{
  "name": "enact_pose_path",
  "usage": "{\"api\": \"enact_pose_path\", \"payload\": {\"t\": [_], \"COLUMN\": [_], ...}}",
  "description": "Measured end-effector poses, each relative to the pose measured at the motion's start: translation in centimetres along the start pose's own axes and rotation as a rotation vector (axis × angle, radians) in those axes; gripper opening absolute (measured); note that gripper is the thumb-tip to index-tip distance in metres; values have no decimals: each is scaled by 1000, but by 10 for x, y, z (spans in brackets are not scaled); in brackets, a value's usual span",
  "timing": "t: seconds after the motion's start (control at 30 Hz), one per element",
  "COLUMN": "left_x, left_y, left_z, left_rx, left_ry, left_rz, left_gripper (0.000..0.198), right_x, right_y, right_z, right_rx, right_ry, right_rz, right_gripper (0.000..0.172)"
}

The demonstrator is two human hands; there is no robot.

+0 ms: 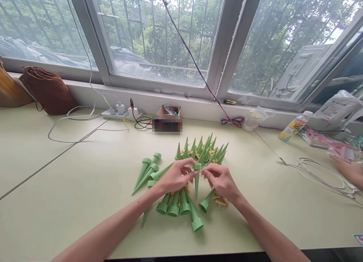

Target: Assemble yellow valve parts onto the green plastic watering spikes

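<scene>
1. Spike, green, hangs point down at the clock's centre, above the table, with 12 toward the window.
2. Left hand, at 9 o'clock, holds this spike in a narrow pinch, thumb and fingers about its collar.
3. Right hand, at 3 o'clock, brings its thumb and fingertips close together just beside the collar; I cannot tell whether they pinch anything.
4. Upright spikes stand in a close cluster from 12 to 1 o'clock, points up, with small yellow bits among them.
5. Loose spikes lie from 9 to 10 o'clock, beyond the left hand, most with their collars toward the window.
6. Near spikes lie from 6 to 8 o'clock, open ends toward the person; one more spike lies at 5 o'clock, near the right hand.
7. Yellow pieces sit in a small pile at 4 o'clock, just beside that spike.
8. Box stands at 11 o'clock, its front blurred; coiled wire lies at 1, a bottle leans at 2.
9. Another person's hand shows at 3 o'clock, at the view's edge.
</scene>
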State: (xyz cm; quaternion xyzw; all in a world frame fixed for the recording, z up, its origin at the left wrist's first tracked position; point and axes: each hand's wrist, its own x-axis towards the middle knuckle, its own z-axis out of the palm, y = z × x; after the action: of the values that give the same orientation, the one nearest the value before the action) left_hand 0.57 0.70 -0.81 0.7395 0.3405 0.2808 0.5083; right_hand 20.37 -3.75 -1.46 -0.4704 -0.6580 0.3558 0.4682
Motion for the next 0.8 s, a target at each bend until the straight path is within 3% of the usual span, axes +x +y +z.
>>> {"api": "enact_pose_path", "payload": {"t": [0.4,0.63,0.8], "left_x": [0,2,5], "left_y": [-1,-2,-2], "left_z": [1,-1,-3], "left_rx": [10,-50,-187], "left_ry": [8,31,56], "left_rz": [-2,-3,-17], "left_gripper": [33,33,32], "right_x": [1,3,-1], "right_y": [-1,3,3], "right_z": [-1,1,2], "right_rx": [120,78,-10], "right_ry": [-64,-27,41], "right_rz": [154,110,-10], "right_gripper": [39,38,23]}}
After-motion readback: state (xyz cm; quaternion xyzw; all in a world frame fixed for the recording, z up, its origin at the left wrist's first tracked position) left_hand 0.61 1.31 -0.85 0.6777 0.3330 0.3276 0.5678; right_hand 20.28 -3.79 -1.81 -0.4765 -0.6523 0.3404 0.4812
